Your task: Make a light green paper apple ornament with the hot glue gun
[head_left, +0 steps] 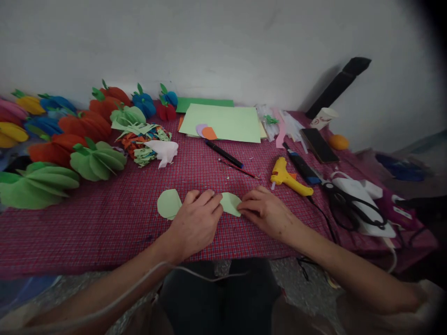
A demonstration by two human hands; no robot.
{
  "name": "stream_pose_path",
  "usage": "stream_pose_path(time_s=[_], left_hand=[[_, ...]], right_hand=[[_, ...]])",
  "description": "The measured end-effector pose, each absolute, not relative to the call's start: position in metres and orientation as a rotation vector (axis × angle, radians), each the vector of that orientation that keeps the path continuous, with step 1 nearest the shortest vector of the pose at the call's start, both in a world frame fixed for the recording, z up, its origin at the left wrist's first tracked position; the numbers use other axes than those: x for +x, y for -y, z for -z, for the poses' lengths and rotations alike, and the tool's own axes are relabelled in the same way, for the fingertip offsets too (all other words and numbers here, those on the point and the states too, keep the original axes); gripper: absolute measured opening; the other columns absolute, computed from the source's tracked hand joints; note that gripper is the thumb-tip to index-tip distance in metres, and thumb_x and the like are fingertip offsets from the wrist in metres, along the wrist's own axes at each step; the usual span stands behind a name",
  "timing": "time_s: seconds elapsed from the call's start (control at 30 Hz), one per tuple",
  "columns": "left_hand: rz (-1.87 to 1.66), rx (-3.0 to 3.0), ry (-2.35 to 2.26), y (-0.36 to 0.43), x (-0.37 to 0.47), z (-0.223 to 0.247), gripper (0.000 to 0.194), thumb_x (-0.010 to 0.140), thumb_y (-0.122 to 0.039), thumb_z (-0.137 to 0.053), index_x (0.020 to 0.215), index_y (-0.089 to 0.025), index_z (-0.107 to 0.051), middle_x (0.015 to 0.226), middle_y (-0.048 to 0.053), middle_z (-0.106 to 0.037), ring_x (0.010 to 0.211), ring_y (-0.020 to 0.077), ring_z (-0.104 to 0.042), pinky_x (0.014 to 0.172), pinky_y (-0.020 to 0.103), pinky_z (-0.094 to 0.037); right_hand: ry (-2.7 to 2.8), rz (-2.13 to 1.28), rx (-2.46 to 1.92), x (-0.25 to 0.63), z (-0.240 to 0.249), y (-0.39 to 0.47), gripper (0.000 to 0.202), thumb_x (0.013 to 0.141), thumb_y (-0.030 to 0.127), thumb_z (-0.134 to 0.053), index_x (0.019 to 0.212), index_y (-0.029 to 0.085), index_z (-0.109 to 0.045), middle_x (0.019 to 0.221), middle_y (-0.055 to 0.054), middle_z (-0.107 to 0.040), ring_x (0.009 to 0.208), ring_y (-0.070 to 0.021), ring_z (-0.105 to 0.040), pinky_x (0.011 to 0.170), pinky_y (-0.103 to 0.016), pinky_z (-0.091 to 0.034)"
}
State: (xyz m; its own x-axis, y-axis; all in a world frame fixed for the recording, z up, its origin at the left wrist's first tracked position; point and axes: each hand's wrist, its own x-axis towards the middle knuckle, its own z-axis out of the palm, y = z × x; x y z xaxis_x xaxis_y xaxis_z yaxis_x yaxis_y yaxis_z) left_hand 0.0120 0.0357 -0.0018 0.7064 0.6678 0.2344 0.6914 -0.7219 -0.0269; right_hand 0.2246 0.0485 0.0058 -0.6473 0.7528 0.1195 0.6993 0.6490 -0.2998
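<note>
A small light green paper cutout (230, 204) lies between my hands on the checked cloth. My right hand (267, 211) pinches its right edge between thumb and fingers. My left hand (199, 218) has its fingers curled and pressed together at the cutout's left edge. Beside the left hand lies a small stack of rounded light green paper pieces (168, 204), partly covered by that hand. Beyond the hands lie a black pen (225, 153) and a thin pencil (240, 168).
Paper pumpkins (98, 160) crowd the left, near paper scraps (143, 142). Light green sheets (223, 122) lie at the back. Rightward are a yellow glue gun (288, 177), a utility knife (302, 163), scissors (352, 204), a phone (319, 145), a paper cup (324, 117) and an orange fruit (338, 142).
</note>
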Motion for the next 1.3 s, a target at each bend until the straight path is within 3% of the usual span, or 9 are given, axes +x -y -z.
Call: stream_pose_path(time_s=[0.07, 0.2, 0.3, 0.47, 0.7, 0.87, 1.0, 1.17, 1.3], left_hand=[[0.314, -2.801, 1.104, -0.035, 0.016, 0.000, 0.018, 0.078, -0.018, -0.051, 0.093, -0.015, -0.060, 0.115, 0.008, -0.060, 0.105, 0.0263, -0.046, 0.085, 0.044, -0.030], [0.277, -2.831, 1.043, -0.031, 0.022, 0.002, 0.034, 0.080, -0.016, -0.049, 0.114, -0.013, -0.053, 0.110, 0.008, -0.063, 0.107, 0.0249, -0.046, 0.086, 0.044, -0.029], [0.228, -2.839, 1.004, -0.028, 0.023, 0.004, 0.032, 0.083, -0.015, -0.046, 0.114, -0.012, -0.053, 0.106, 0.008, -0.064, 0.106, 0.0240, -0.046, 0.087, 0.043, -0.028], [0.155, -2.859, 1.028, -0.028, 0.025, -0.002, 0.028, 0.084, -0.014, -0.044, 0.110, -0.014, -0.055, 0.104, 0.007, -0.064, 0.103, 0.0240, -0.046, 0.085, 0.043, -0.028], [0.077, -2.980, 1.064, -0.034, 0.019, -0.016, 0.031, 0.079, -0.015, -0.048, 0.107, -0.021, -0.058, 0.110, 0.005, -0.064, 0.096, 0.0235, -0.049, 0.081, 0.043, -0.028], [0.167, -2.963, 1.093, -0.036, 0.010, -0.022, 0.036, 0.084, -0.022, -0.041, 0.118, -0.022, -0.053, 0.123, 0.002, -0.059, 0.113, 0.0263, -0.044, 0.090, 0.046, -0.024], [0.201, -2.931, 1.086, -0.036, 0.014, -0.021, 0.042, 0.088, -0.028, -0.034, 0.128, -0.020, -0.045, 0.130, 0.005, -0.053, 0.123, 0.0286, -0.037, 0.096, 0.048, -0.020], [0.147, -2.940, 1.071, -0.037, 0.016, -0.015, 0.040, 0.090, -0.032, -0.031, 0.122, -0.020, -0.050, 0.124, 0.006, -0.058, 0.125, 0.0285, -0.037, 0.100, 0.049, -0.017], [0.126, -2.937, 1.066, -0.035, 0.014, -0.011, 0.042, 0.091, -0.035, -0.029, 0.124, -0.018, -0.049, 0.126, 0.008, -0.056, 0.126, 0.0287, -0.035, 0.102, 0.049, -0.015]], right_hand=[[2.686, -0.283, -1.135, 0.226, -0.009, -0.046, 0.019, 0.085, 0.013, -0.052, 0.090, 0.020, -0.069, 0.087, -0.004, -0.065, 0.082, -0.0170, -0.053, 0.079, -0.032, -0.040], [2.795, -0.106, -1.198, 0.225, -0.015, -0.037, 0.019, 0.085, 0.016, -0.054, 0.096, 0.022, -0.067, 0.089, -0.003, -0.065, 0.084, -0.0197, -0.049, 0.077, -0.034, -0.038], [2.851, 0.063, -1.255, 0.222, -0.015, -0.025, 0.021, 0.085, 0.019, -0.054, 0.103, 0.023, -0.064, 0.095, -0.003, -0.063, 0.088, -0.0224, -0.048, 0.074, -0.036, -0.038], [2.887, 0.340, -1.277, 0.211, -0.008, -0.005, 0.030, 0.083, 0.010, -0.049, 0.111, 0.012, -0.059, 0.106, -0.010, -0.059, 0.092, -0.0249, -0.047, 0.072, -0.037, -0.038], [2.869, 0.048, -1.227, 0.224, -0.011, -0.016, 0.030, 0.084, 0.011, -0.047, 0.111, 0.017, -0.060, 0.106, -0.007, -0.063, 0.095, -0.0244, -0.048, 0.074, -0.039, -0.038], [2.606, -0.103, -1.244, 0.242, -0.014, -0.021, 0.045, 0.081, 0.001, -0.040, 0.118, 0.021, -0.057, 0.120, -0.003, -0.060, 0.115, -0.0221, -0.041, 0.090, -0.040, -0.033], [2.593, -0.098, -1.267, 0.236, -0.012, -0.017, 0.045, 0.082, 0.002, -0.039, 0.120, 0.017, -0.056, 0.123, -0.003, -0.059, 0.120, -0.0223, -0.038, 0.096, -0.040, -0.031], [2.692, 0.061, -1.301, 0.222, -0.005, -0.016, 0.037, 0.088, 0.011, -0.039, 0.120, 0.018, -0.057, 0.133, -0.005, -0.050, 0.123, -0.0297, -0.036, 0.097, -0.047, -0.031], [2.779, 0.206, -1.241, 0.215, -0.002, -0.017, 0.034, 0.086, 0.012, -0.042, 0.116, 0.012, -0.059, 0.133, -0.012, -0.050, 0.126, -0.0328, -0.032, 0.102, -0.053, -0.023]])
